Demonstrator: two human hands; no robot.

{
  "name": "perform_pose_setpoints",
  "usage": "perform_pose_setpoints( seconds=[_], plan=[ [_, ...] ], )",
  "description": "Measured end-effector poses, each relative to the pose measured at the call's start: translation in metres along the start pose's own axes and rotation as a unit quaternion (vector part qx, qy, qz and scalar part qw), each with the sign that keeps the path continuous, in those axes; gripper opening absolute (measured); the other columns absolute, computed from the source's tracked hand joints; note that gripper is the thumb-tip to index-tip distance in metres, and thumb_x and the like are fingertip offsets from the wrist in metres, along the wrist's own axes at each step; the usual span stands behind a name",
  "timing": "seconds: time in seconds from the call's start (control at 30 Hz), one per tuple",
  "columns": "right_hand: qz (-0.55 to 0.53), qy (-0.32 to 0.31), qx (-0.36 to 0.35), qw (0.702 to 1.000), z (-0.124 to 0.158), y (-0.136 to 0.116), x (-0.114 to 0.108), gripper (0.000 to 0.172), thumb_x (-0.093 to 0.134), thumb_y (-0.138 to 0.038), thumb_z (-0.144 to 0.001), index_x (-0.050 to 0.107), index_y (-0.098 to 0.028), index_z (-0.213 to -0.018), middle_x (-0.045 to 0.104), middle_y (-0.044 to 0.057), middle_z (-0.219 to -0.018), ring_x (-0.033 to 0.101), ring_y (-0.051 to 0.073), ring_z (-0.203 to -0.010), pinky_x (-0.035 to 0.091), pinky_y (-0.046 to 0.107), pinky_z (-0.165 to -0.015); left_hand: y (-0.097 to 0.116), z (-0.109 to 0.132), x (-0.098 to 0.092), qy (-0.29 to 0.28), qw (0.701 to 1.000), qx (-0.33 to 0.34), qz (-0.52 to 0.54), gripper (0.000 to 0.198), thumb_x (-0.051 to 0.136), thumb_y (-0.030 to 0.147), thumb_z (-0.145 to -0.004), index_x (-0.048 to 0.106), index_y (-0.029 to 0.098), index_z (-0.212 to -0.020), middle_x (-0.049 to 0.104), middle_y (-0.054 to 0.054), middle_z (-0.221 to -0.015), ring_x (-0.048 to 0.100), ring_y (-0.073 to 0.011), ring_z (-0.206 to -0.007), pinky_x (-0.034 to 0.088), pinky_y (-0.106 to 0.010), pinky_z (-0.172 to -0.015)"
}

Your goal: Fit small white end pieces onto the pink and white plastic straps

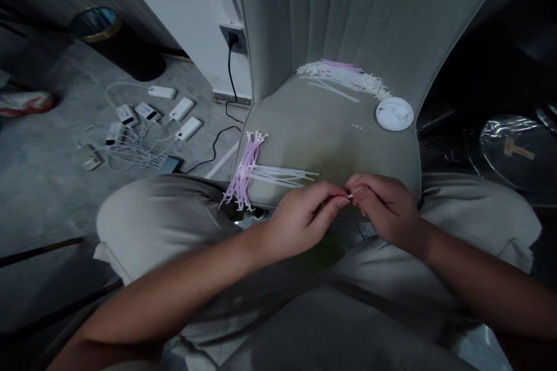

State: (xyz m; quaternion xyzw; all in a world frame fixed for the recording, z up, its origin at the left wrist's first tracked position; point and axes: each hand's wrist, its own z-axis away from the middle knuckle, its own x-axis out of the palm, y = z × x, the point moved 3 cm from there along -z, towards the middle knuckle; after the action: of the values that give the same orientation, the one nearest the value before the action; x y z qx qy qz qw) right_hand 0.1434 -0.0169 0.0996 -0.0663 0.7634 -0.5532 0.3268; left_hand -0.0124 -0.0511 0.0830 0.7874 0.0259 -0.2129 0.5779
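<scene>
My left hand (307,214) and my right hand (387,206) meet above the front edge of a grey chair seat (331,133), both closed in a fingertip pinch. Between the fingertips shows a small white piece (350,195); the rest is hidden by the fingers. Left of my hands lies a bundle of purple sticks (246,171) with white forked ends. Several thin white sticks (282,175) reach from it towards my left hand. Farther back lies a pile of white sticks (339,76) with white ends and some purple. Beside it is a round white dish (394,114) holding small white bits.
A few tiny white bits (357,126) lie on the seat. On the floor at left are several white power banks (181,109) with tangled cables (143,145). A black bin (126,46) stands behind them. A plug sits in the wall socket (234,39).
</scene>
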Motion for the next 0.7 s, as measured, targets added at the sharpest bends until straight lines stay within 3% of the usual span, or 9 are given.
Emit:
perform_pose_setpoints(
  seconds=[0.7],
  plan=[
    [0.006, -0.005, 0.004, 1.0, -0.0025, -0.0045, 0.0019, 0.027, 0.047, -0.02, -0.096, 0.051, -0.017, -0.069, 0.046, -0.006, -0.058, 0.043, 0.005, -0.054, 0.035, 0.02, -0.055, 0.005, -0.0005, 0.0009, 0.009, 1.0, 0.028, 0.009, 0.011, 0.049, 0.021, -0.096, 0.058, 0.016, -0.09, 0.067, -0.001, -0.077, 0.059, -0.0074, -0.066, 0.042, -0.016, -0.058]
  ],
)
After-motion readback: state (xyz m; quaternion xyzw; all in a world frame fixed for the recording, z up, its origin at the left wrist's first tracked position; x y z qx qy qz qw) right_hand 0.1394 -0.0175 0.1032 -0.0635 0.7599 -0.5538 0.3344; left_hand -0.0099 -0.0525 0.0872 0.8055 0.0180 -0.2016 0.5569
